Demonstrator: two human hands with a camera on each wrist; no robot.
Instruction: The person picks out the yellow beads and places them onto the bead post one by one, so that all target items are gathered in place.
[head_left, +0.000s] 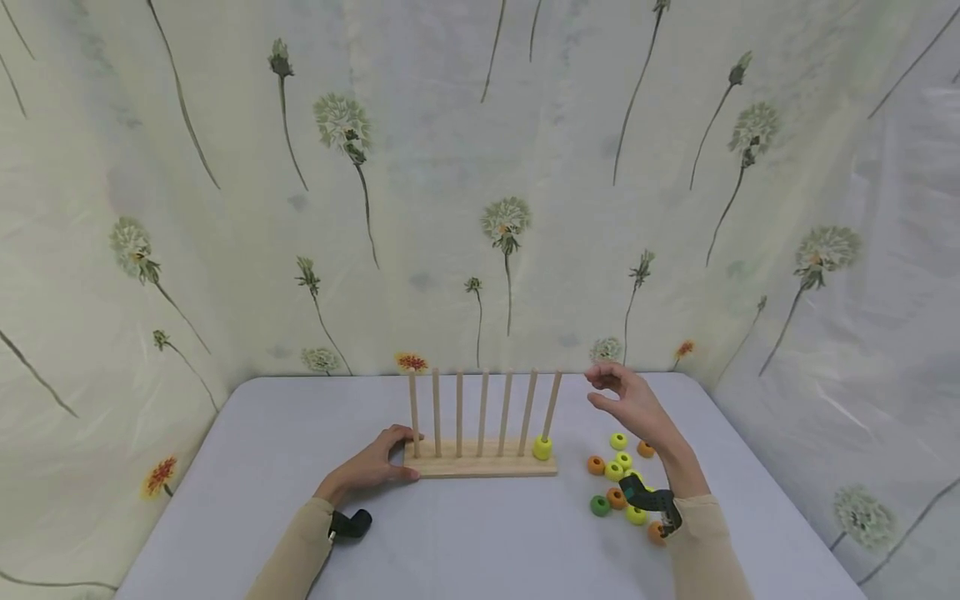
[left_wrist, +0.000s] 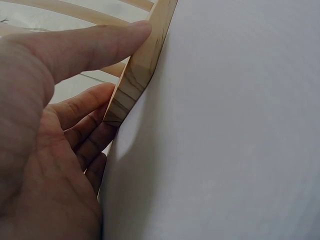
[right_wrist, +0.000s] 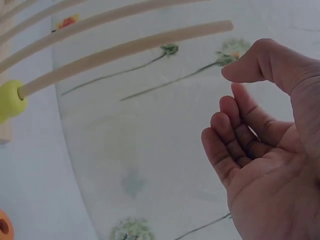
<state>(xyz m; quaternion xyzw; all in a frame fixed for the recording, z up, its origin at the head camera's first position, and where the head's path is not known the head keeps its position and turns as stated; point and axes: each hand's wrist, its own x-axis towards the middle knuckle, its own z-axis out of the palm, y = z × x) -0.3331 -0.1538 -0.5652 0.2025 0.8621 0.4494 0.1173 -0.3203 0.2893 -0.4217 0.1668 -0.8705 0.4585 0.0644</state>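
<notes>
A wooden peg rack (head_left: 480,468) with several upright dowels stands on the table. One yellow bead (head_left: 542,448) sits at the foot of its rightmost dowel. My left hand (head_left: 378,462) grips the left end of the base, thumb at the front and fingers behind; the left wrist view shows the thumb on the wood of the base (left_wrist: 142,62). My right hand (head_left: 633,404) is raised to the right of the rightmost dowel (right_wrist: 130,54), apart from it. Its fingers are loosely bent, with nothing between thumb and fingertips in the right wrist view.
Loose beads lie right of the rack, below my right hand: several yellow ones (head_left: 613,472), several orange ones (head_left: 596,465) and a green one (head_left: 599,506). The right wrist device partly covers them. A patterned curtain (head_left: 420,208) hangs behind the white table (head_left: 480,550).
</notes>
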